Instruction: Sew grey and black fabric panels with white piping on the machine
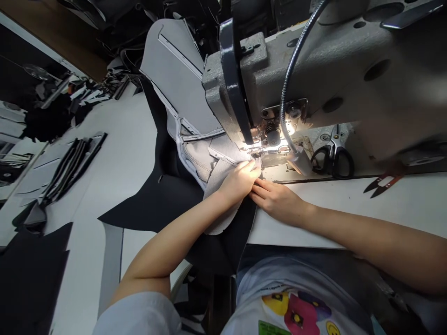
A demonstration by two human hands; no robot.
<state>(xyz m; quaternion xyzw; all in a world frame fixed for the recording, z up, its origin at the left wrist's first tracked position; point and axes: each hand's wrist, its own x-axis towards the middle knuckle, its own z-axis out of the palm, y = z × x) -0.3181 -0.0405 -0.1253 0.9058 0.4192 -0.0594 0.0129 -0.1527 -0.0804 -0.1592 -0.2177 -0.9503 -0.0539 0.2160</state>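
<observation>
At the needle, left hand flat on grey fabric

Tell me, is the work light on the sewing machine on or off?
On. The lamp glows bright by the needle and lights the grey fabric and both hands, left hand and right hand.

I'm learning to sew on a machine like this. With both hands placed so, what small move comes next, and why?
Probably ease the grey fabric forward under the needle: the left hand presses it flat and the right hand guides its edge just short of the lit foot.
</observation>
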